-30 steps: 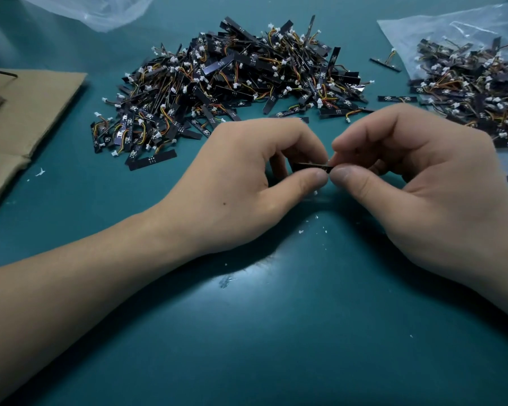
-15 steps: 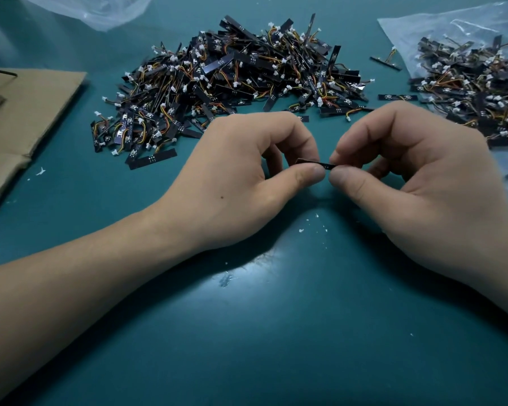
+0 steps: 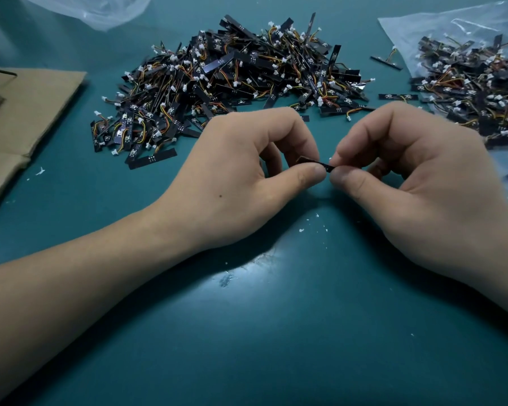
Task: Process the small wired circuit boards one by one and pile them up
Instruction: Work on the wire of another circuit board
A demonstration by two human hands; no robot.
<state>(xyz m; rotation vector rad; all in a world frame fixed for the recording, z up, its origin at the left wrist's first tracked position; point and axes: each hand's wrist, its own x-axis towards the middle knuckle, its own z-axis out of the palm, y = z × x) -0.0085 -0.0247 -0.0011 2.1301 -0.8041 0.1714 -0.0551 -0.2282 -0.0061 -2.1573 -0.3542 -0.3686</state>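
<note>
- One flat piece of cardboard (image 3: pixel 27 112) lies well to the left of the fingers (image 3: pixel 308 174). It has not moved in the last second.
- Hundreds of wired boards make up the big pile (image 3: pixel 232 83) beyond the left fingers. It looks the same as a second ago, so nothing has been added to it yet.
- The left hand (image 3: pixel 247 177) has barely shifted. Its thumb and curled forefinger pinch the left end of one small dark board (image 3: pixel 314 164), held just above the bench (image 3: pixel 276 332).
- That board, bridging the two sets of fingers, is the only thing that has changed. A second ago it sat close to level and edge-on. Now its left end shows a little more face, and it slopes down toward the right fingers. I judge it is being twisted or flexed and is still mid-process, not ready to drop on a pile. Its wire is hidden.
- The right hand (image 3: pixel 417 177) pinches the board's right end between thumb and forefinger, its other fingers curled under. The two thumb tips almost meet.
- A few white flecks (image 3: pixel 317 224) lie on the bench just this side of the fingers.
- More boards sit on a plastic bag (image 3: pixel 467 83) to the right of the right fingers, unchanged. This is probably the waiting stock.
</note>
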